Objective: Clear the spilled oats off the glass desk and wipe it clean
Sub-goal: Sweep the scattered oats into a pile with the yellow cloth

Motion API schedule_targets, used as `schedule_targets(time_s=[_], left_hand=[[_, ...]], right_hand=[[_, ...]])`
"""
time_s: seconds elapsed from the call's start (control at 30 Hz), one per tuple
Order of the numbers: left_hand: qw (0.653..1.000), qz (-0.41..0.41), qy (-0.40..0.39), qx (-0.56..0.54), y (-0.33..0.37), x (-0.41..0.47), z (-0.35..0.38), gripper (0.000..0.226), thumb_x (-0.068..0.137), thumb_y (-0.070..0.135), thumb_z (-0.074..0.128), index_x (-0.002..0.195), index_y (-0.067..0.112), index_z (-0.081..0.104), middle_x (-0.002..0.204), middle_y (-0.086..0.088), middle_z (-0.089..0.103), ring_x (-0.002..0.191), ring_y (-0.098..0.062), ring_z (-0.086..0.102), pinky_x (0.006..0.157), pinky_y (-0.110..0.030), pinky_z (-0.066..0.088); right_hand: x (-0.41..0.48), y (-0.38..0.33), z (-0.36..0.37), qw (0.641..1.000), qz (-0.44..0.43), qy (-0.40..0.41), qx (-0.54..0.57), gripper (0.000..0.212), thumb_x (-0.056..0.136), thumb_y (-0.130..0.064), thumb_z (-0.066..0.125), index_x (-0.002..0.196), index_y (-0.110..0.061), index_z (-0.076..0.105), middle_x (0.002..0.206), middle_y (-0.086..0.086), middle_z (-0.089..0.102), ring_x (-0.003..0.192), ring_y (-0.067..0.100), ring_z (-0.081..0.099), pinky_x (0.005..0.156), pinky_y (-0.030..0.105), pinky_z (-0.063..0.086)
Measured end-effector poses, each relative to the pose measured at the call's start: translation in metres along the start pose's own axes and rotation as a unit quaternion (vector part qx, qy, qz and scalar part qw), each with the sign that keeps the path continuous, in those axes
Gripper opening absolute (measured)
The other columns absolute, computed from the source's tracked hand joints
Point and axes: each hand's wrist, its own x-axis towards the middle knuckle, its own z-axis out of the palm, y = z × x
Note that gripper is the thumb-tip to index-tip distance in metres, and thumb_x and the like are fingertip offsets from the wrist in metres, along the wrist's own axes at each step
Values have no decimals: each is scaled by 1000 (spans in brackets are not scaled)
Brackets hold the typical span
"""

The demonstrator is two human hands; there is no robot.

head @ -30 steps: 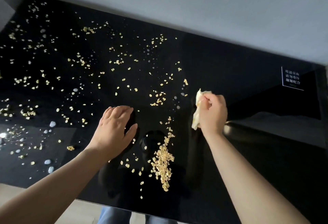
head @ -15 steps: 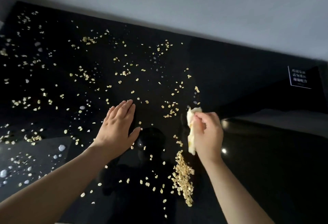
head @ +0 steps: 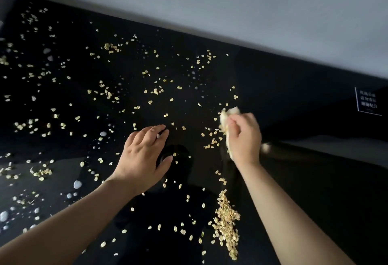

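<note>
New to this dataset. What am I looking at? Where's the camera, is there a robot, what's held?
No robot here: a person works bare-handed. Every picture comes from one wide-angle camera worn on the head, looking forward and down. The dark surface is a glass desk. Spilled oats lie scattered across it, with a gathered pile near the front and pale droplets on the left. The left hand rests flat on the glass, fingers straight. The right hand grips a crumpled pale wipe. A small label sits far right.
</note>
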Motion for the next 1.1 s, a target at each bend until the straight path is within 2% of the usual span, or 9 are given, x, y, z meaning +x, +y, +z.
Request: schedule_targets(time_s=[0.13, 0.27, 0.37, 0.53, 0.67, 0.77, 0.83, 0.97, 1.1], left_hand=[[1000, -13, -1, 9, 4, 3, -2, 64, 83, 52, 42, 128, 11, 59, 131, -1, 52, 119, -22, 46, 99, -45, 39], [999, -28, 12, 10, 8, 7, -2, 64, 81, 53, 43, 126, 11, 61, 125, -2, 54, 114, -23, 47, 96, -47, 41], [999, -46, 20, 2, 11, 12, -4, 61, 81, 53, 43, 122, 12, 64, 119, -1, 56, 109, -24, 50, 90, -48, 44], [995, -68, 70, -35, 12, 25, -14, 54, 83, 49, 43, 116, 12, 65, 111, 1, 59, 107, -21, 50, 91, -45, 44], [992, -80, 82, -45, 3, 40, -18, 61, 83, 49, 41, 124, 8, 61, 126, -5, 56, 119, -25, 44, 104, -45, 37], [993, -85, 66, -38, -4, 52, -15, 71, 83, 52, 38, 136, 6, 50, 144, -9, 44, 135, -23, 32, 113, -46, 31], [994, -89, 55, -38, -7, 58, -11, 75, 83, 54, 35, 142, 7, 42, 153, -8, 34, 143, -25, 23, 117, -46, 22], [993, -109, 42, -19, -6, 60, -4, 78, 83, 56, 35, 145, 8, 38, 156, -6, 28, 146, -23, 20, 118, -37, 11], [992, -117, 49, -12, -6, 60, -1, 78, 83, 58, 34, 142, 8, 43, 155, -5, 31, 144, -23, 24, 117, -39, 14]], right_hand=[[-25, -11, -19, 993, -13, -99, 61, 11, 89, -11, 61, 92, -14, 71, 92, -7, 56, 84, 3, 57, 74, 13, 44], [37, 1, -42, 998, 27, -8, 62, 14, 84, -1, 61, 85, -11, 70, 87, 0, 55, 76, 6, 54, 69, 5, 36], [91, 11, -36, 997, 69, 33, 31, 14, 91, -9, 57, 96, -8, 70, 97, 8, 58, 84, 15, 55, 66, 2, 35], [88, 11, 2, 999, 6, 26, -47, 14, 92, -21, 61, 97, -10, 69, 94, 8, 58, 87, 24, 55, 68, 22, 33], [40, -1, 8, 998, -65, -16, -16, 11, 89, -25, 64, 89, -15, 69, 87, 1, 57, 78, 17, 52, 63, 20, 26], [5, -9, 2, 991, -96, -84, 37, 20, 90, -36, 59, 87, -18, 69, 85, -7, 56, 76, 10, 52, 64, 21, 41], [0, -12, -7, 989, -56, -104, 87, 10, 89, -27, 66, 88, -18, 70, 87, -10, 56, 78, 9, 56, 67, 21, 47], [54, -16, -27, 994, 9, -18, 112, 3, 87, -16, 68, 88, -14, 70, 88, -4, 55, 74, 3, 53, 66, 7, 38], [138, 0, -13, 999, 29, 24, 31, 15, 93, -21, 61, 102, -12, 69, 100, 2, 57, 87, 16, 59, 69, 16, 41]])
